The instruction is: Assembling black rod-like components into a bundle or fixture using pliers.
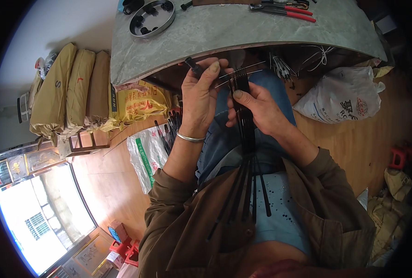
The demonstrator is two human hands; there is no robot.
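A bundle of long, thin black ribs (247, 134), like those of an umbrella frame, hangs upright before my chest. Its lower ends fan out over my shirt. Around its upper part my right hand (260, 106) is closed, thumb lying across the front. My left hand (200, 92) is closed on a black cylindrical piece (194, 67), which sticks out past the thumb. Between the hands, thin wire-like rods (257, 65) slant across the bundle's top. Whether my left fingers also grip these rods is hidden.
Above my hands runs the curved edge of a grey table (224, 30). On it are a round metal tray (152, 19) with black parts and red-handled pliers (294, 15). A white sack (340, 97) stands at the right; tall tan bags (53, 92) lean at the left.
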